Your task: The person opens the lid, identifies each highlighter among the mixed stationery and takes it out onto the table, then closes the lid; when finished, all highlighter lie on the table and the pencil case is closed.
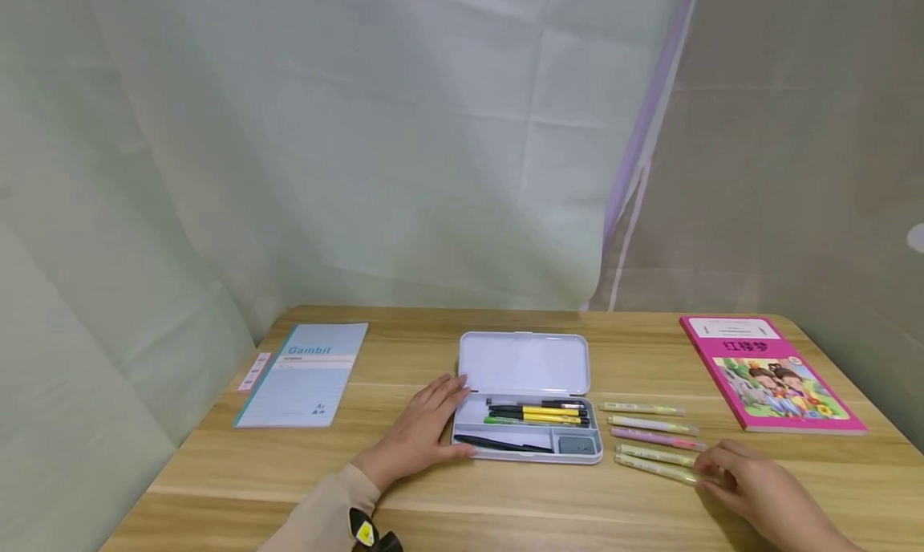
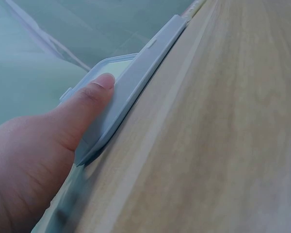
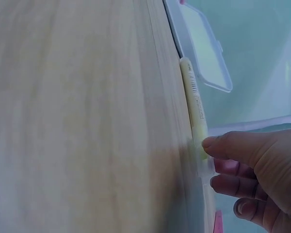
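A white pencil case [image 1: 524,364] lies open on the wooden table, its lid tipped back. My left hand [image 1: 415,436] rests at its left end, fingers stretched along the side; in the left wrist view the thumb [image 2: 89,104] presses against the case's front wall [image 2: 131,87]. To the right of the case, my right hand [image 1: 761,488] pinches the right end of the nearest pale yellow highlighter [image 3: 193,92] between thumb and finger. Several more highlighters lie in a loose row behind it, among them a purple one [image 1: 653,438].
Inside the case are yellow-and-black pens [image 1: 537,414], a black pen [image 1: 505,444] and a grey eraser [image 1: 576,445]. A light blue notebook [image 1: 303,375] lies at the left, overlapping a small pink-edged strip [image 1: 254,371]. A pink book [image 1: 772,375] lies at the right. Curtains [image 1: 404,135] hang behind the table.
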Tool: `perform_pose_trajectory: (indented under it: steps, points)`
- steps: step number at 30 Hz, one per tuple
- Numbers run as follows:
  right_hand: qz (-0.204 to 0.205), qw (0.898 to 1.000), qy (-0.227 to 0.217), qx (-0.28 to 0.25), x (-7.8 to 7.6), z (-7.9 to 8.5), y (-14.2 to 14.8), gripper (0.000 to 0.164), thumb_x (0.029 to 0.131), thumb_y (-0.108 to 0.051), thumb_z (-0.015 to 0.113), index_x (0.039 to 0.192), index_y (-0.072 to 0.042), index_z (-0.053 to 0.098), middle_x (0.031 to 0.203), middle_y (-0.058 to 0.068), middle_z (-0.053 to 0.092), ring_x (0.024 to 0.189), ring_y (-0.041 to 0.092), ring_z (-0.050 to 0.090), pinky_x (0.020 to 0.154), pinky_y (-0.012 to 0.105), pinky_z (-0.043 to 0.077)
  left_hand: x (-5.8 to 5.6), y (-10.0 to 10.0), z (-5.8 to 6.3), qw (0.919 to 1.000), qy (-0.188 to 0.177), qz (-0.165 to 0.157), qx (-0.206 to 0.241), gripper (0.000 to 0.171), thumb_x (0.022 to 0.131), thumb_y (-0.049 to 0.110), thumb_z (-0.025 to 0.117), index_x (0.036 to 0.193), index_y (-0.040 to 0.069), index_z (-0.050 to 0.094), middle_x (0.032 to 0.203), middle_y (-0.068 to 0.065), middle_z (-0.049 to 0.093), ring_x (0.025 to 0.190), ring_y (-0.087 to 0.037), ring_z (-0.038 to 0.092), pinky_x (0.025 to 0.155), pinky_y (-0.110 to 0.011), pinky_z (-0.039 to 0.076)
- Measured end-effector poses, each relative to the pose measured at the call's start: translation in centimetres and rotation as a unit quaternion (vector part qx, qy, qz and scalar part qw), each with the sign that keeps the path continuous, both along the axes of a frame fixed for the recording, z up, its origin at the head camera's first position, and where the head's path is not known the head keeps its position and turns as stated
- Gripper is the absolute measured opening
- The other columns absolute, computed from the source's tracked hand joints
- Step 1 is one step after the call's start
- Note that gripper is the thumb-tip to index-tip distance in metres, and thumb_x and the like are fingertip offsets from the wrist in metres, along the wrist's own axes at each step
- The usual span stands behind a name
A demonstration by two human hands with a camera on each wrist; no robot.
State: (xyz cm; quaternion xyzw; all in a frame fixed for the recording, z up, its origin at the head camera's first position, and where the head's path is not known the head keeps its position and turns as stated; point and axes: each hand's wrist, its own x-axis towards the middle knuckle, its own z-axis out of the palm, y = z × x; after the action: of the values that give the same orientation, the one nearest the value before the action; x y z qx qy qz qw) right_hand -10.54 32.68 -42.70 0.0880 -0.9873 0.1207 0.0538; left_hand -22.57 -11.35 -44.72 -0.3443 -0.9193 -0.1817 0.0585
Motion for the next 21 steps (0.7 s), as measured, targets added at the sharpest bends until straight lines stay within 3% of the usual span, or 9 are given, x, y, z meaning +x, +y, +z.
perform_pose_trajectory:
  steps: [8,15,17,21]
  points:
    - [0.025,0.999,0.032,-0.007,-0.1,-0.1,-0.5,0.020,0.074,-0.016,0.080,0.087,-0.022,0.065,0.082,-0.017,0.056,0.065,-0.009,0.040,0.056,0.018,0.045,0.0,-0.5,0.0,0.9999,0.014,0.000,-0.005,0.090,0.078,0.066,0.063,0.145,0.008,0.042,0.157,-0.007,0.031,0.145,-0.033,0.028,0.116,-0.052,0.029]
    - [0.018,1.000,0.009,-0.013,-0.3,-0.1,-0.9,0.018,0.077,-0.019,0.078,0.088,-0.024,0.065,0.082,-0.017,0.056,0.066,-0.009,0.040,0.057,0.018,0.045,0.1,-0.8,-0.2,0.9998,0.021,-0.003,-0.007,0.090,0.078,0.067,0.062,0.145,0.010,0.042,0.157,-0.009,0.032,0.144,-0.033,0.030,0.115,-0.052,0.030]
    - [0.026,0.999,0.023,-0.018,-0.3,-0.2,-1.0,0.018,0.077,-0.018,0.078,0.089,-0.023,0.065,0.081,-0.018,0.054,0.066,-0.009,0.039,0.056,0.017,0.043,0.2,-0.8,-0.2,0.9995,0.030,-0.006,-0.006,0.088,0.078,0.067,0.062,0.144,0.011,0.043,0.156,-0.011,0.033,0.143,-0.034,0.031,0.115,-0.053,0.031]
    - [0.040,0.994,0.092,-0.037,-0.4,-0.2,-1.7,0.020,0.077,-0.016,0.078,0.091,-0.023,0.066,0.078,-0.023,0.050,0.065,-0.012,0.036,0.052,0.016,0.037,0.3,-0.8,-0.2,0.9982,0.057,-0.010,-0.012,0.086,0.078,0.067,0.061,0.143,0.013,0.045,0.154,-0.014,0.034,0.142,-0.035,0.033,0.114,-0.053,0.032]
